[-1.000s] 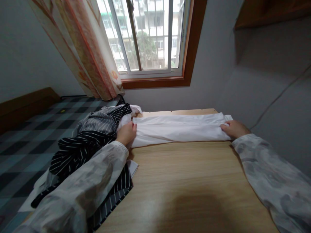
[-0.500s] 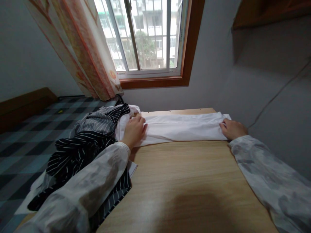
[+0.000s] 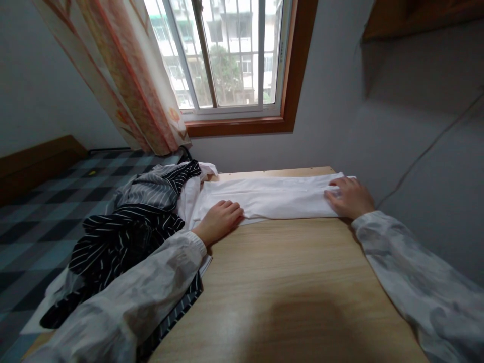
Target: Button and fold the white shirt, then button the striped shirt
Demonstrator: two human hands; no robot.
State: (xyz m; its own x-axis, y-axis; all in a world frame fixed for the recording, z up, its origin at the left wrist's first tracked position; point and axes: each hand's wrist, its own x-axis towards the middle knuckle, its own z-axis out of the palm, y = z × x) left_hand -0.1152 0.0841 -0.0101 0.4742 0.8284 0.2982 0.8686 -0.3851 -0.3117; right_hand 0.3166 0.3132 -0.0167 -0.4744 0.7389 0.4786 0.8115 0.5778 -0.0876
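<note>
Shifts left hand (image 3: 223, 218) from gripping to lying flat on near edge of white cloth (image 3: 276, 195) | slides right hand (image 3: 351, 196) inward, curled over right end, unclear if gripping | leaves cloth on bench (image 3: 295, 264) between hands | suggests smoothing

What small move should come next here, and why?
Perhaps slide the left hand along the white cloth to smooth it: the cloth looks faintly creased, that hand lies at its near edge, and the right hand is at its right end, which may steady it.
</note>
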